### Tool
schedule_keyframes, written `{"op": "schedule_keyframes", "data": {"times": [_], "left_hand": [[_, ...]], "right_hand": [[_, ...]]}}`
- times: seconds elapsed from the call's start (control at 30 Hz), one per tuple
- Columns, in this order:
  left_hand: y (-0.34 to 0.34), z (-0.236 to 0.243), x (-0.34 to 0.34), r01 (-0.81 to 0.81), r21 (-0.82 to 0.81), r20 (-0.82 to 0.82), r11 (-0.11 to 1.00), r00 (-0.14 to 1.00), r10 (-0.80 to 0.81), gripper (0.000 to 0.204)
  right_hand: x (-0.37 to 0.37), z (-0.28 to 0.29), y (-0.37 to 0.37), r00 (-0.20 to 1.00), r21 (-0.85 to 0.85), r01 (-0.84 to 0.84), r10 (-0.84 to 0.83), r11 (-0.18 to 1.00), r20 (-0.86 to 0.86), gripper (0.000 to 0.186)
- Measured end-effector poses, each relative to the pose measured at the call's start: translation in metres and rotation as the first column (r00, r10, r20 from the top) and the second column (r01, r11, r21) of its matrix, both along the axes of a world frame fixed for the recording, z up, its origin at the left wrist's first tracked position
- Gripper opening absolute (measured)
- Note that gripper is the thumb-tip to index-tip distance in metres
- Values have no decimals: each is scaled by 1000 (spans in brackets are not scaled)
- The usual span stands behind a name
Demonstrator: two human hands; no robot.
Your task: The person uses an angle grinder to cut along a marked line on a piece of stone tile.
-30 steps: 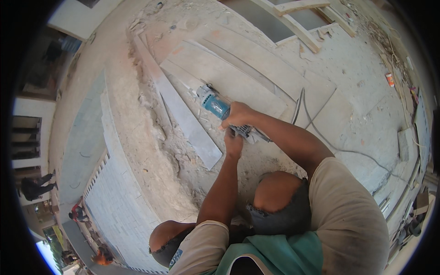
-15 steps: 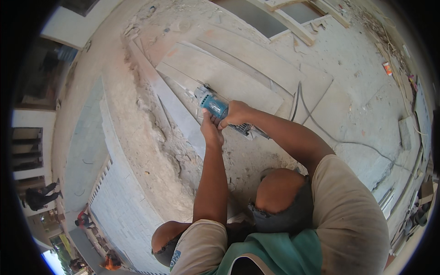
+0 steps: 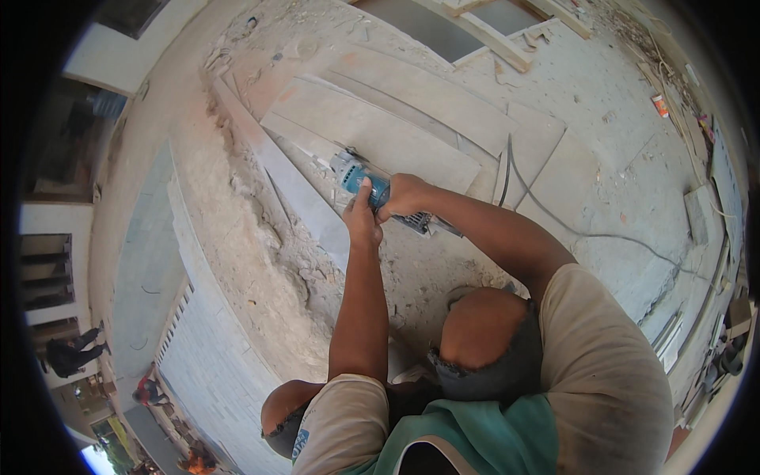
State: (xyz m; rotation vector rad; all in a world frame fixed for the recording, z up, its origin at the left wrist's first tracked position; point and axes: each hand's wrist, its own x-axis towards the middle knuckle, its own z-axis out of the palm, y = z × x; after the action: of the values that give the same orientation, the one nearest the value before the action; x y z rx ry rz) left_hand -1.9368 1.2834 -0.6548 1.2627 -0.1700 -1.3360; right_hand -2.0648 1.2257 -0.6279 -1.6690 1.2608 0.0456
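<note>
With both hands I hold a teal handheld power cutter with a grey metal head, low over a large tile slab. My right hand is wrapped over the rear of its body. My left hand grips the near side, its thumb lying up along the teal casing. The cutter's head rests at the slab's near left edge, beside a thin straight line on the slab; its blade is too small to make out. A long narrow tile strip lies just left of the cutter.
A dark cord loops across the floor on the right. More slabs lie beyond. Wooden beams frame a pit at the top. Broken rubble edges a drop on the left, with people farther down that side.
My left thumb has moved up onto the cutter's casing. The whole view has shifted slightly, and the cutter stays at nearly the same place by the slab edge.
</note>
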Motion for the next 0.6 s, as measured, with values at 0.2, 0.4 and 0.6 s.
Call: {"op": "schedule_keyframes", "data": {"times": [0.2,0.4,0.6], "left_hand": [[-1,-2,1,-3,2,19,1000,1000,3,40],[-1,-1,1,11,-17,11,1000,1000,-11,42],[-2,-5,5,80,57,-7,995,997,-80,34]], "right_hand": [[0,3,-1,1000,34,-17,18,999,-20,66],[-2,3,1,1000,10,6,-7,1000,15,61],[-3,1,0,1000,46,-13,14,999,-24,67]]}}
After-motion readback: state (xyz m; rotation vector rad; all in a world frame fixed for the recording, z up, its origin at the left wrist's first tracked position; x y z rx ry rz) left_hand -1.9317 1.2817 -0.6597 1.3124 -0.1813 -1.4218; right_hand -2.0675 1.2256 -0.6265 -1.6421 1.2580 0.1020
